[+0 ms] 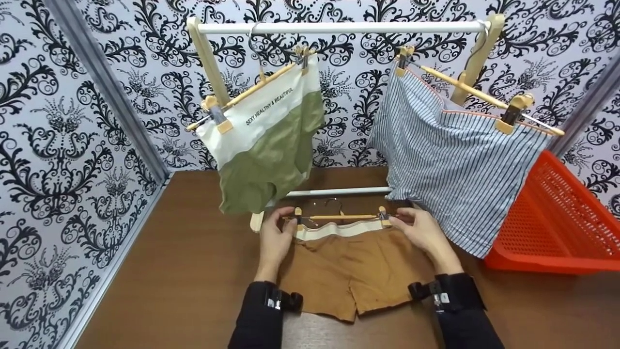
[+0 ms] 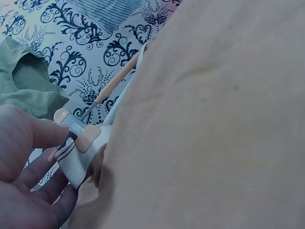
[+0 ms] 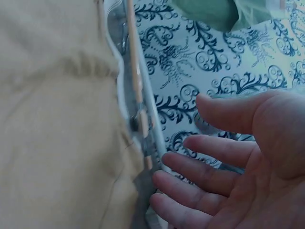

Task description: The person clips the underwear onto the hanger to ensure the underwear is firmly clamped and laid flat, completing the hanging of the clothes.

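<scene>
Brown shorts with a cream waistband hang from a wooden clip hanger, low in front of the rack in the head view. My left hand pinches the hanger's left clip at the waistband's corner; the left wrist view shows the thumb against that clip. Beside the right clip is my right hand. In the right wrist view, this hand has its fingers spread, apart from the hanger bar.
Above, a rack with a white rail carries a green-and-white garment at left and a striped garment at right, both on clip hangers. A red plastic basket stands at right on the brown table. Patterned walls close the back and left.
</scene>
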{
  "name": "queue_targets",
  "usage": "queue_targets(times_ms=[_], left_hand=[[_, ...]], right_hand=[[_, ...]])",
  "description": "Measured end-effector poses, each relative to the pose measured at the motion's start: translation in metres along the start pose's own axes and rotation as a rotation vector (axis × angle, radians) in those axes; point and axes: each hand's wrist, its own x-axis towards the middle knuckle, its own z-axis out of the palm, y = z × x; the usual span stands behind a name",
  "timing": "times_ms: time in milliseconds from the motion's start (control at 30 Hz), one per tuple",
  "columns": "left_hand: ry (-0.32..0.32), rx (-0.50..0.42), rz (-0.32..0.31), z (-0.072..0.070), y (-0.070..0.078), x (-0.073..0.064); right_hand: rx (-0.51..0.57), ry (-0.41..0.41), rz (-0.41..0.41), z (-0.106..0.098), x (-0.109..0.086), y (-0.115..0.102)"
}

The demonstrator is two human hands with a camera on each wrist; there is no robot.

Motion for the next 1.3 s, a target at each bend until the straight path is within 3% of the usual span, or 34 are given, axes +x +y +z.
queue_targets(times_ms=[100,300,400,533,733,800,900,1033,1133,1200,1300], left_hand=[[0.006,0.07,0.047,0.002,0.001,0.0],[0.083,0.442,0.179,0.007,0.011,-0.005],[0.1,0.574,0.277,0.015,0.017,-0.009],[0.055,0.698,0.407,0.03,0.026,-0.019],[-0.114,0.713,0.537,0.066,0.042,-0.035],[-0.207,0.723,0.543,0.078,0.049,-0.035],[-0.332,0.81,0.555,0.091,0.062,-0.029],[-0.54,0.994,0.509,0.106,0.083,-0.019],[-0.672,1.05,0.419,0.119,0.095,-0.008],[-0.706,1.049,0.359,0.127,0.1,-0.002],[-0.699,1.046,0.326,0.138,0.101,0.006]], right_hand=[[-0.036,-0.028,0.025,0.001,0.0,0.003],[-0.076,-0.062,0.042,0.006,0.001,0.007],[-0.08,-0.075,0.038,0.007,0.001,0.009],[-0.077,-0.091,0.045,0.01,0.001,0.01],[-0.147,-0.06,0.031,0.015,0.002,0.011],[-0.186,-0.047,0.032,0.016,0.002,0.011],[-0.223,-0.021,0.043,0.019,0.003,0.011],[-0.258,0.012,0.048,0.019,0.002,0.012],[-0.278,0.025,0.041,0.018,0.002,0.012],[-0.292,0.027,0.032,0.018,0.001,0.012],[-0.322,0.033,0.006,0.017,0.001,0.012]])
